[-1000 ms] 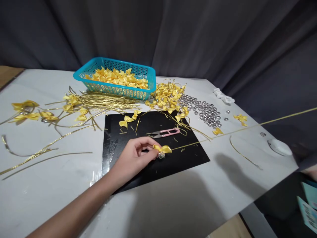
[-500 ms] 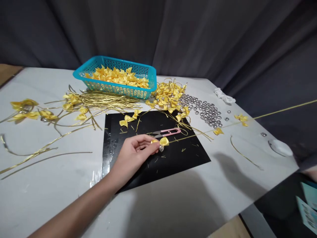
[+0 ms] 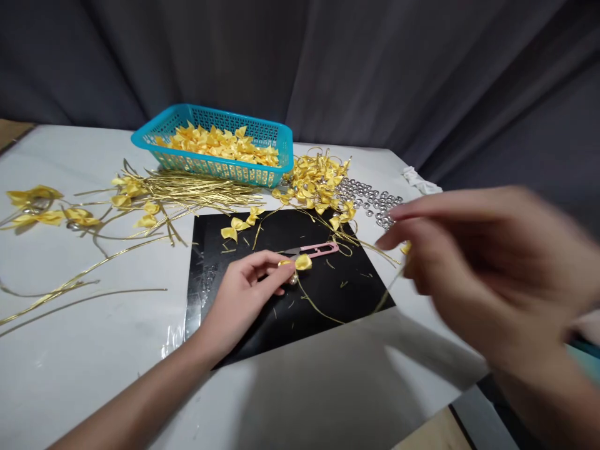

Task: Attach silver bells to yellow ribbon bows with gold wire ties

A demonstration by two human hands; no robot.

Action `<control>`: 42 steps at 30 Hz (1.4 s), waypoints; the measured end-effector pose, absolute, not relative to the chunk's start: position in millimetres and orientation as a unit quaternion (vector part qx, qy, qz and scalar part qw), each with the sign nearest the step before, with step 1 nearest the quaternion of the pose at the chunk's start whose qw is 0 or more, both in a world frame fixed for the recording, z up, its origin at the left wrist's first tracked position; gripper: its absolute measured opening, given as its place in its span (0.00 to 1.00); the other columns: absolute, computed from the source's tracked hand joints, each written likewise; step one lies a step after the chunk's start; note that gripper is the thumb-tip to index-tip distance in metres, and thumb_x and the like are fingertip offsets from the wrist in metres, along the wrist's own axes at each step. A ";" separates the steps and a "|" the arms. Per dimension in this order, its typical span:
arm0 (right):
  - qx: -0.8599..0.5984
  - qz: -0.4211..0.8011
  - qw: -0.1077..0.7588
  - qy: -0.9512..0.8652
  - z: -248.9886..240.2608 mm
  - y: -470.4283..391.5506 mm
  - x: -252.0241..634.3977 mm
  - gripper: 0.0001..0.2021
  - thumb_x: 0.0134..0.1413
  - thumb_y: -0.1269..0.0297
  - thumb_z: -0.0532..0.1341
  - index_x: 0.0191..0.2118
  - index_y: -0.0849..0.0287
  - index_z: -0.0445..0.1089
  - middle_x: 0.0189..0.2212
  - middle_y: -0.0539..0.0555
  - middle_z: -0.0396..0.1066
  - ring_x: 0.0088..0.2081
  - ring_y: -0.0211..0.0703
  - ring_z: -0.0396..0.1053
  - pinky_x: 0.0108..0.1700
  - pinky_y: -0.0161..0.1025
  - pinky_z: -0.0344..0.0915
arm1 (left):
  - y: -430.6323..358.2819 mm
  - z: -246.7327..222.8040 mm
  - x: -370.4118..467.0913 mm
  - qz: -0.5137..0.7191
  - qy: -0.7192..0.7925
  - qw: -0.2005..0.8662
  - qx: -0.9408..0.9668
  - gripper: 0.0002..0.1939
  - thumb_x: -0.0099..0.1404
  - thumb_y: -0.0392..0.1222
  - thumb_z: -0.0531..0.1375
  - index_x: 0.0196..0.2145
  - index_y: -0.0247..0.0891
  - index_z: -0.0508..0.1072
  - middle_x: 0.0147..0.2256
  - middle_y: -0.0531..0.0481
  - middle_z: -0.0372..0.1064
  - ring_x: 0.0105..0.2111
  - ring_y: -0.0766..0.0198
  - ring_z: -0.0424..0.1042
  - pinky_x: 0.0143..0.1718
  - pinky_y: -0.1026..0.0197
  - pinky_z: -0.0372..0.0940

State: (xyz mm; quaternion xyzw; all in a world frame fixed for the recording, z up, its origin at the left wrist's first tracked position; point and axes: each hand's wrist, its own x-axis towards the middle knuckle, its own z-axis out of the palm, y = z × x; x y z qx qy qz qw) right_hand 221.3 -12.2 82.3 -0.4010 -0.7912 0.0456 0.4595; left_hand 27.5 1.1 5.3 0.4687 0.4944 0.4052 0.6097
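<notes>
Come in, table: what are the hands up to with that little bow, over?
Left hand pinching bow. Right hand blurred, grip unclear. Thread slack between them. Snips on mat just beyond bow.

dark curtain (image 3: pixel 225 56) behind white table (image 3: pixel 70 375)

No readable text, no legible label or brand, no number or sign made out

A craft workspace is seen; whether it's in a home or workshop can't be told. Evid.: table (image 3: pixel 84 375) covered in white, set by a dark curtain (image 3: pixel 375 75), w/ yellow bows (image 3: pixel 220 145) kept in a blue basket (image 3: pixel 215 160), gold cords (image 3: pixel 197 189), silver pieces (image 3: pixel 375 199) etc. heaped in qty. Snips (image 3: pixel 323 249) are laid on a black mat (image 3: pixel 328 290), cord scraps (image 3: pixel 344 284) strewn abt.
</notes>
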 end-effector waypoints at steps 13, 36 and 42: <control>-0.429 0.139 0.460 -0.764 -17.4 36.5 171.9 0.04 0.59 0.70 0.55 0.38 0.60 0.66 0.28 0.52 0.74 0.24 0.34 0.70 0.24 0.30 0.63 | 28.1 -0.2 4.4 0.443 0.514 0.582 0.448 0.12 0.55 0.48 0.65 0.30 0.35 0.76 0.27 0.51 0.72 0.28 0.67 0.70 0.33 0.65 0.65; -0.368 0.071 0.429 -0.822 -15.7 30.6 174.4 0.08 0.57 0.77 0.53 0.37 0.61 0.68 0.26 0.52 0.66 0.25 0.34 0.63 0.25 0.31 0.61 | 24.2 -0.1 8.2 0.418 0.527 0.548 0.497 0.09 0.57 0.45 0.62 0.29 0.35 0.74 0.26 0.53 0.69 0.27 0.67 0.66 0.31 0.66 0.62; -0.366 0.065 0.423 -0.827 -16.2 30.6 174.6 0.07 0.57 0.77 0.53 0.36 0.62 0.68 0.26 0.51 0.64 0.25 0.34 0.63 0.27 0.30 0.61 | 25.7 -1.4 8.7 0.420 0.527 0.548 0.496 0.09 0.57 0.44 0.62 0.30 0.35 0.74 0.26 0.54 0.69 0.27 0.69 0.67 0.31 0.67 0.63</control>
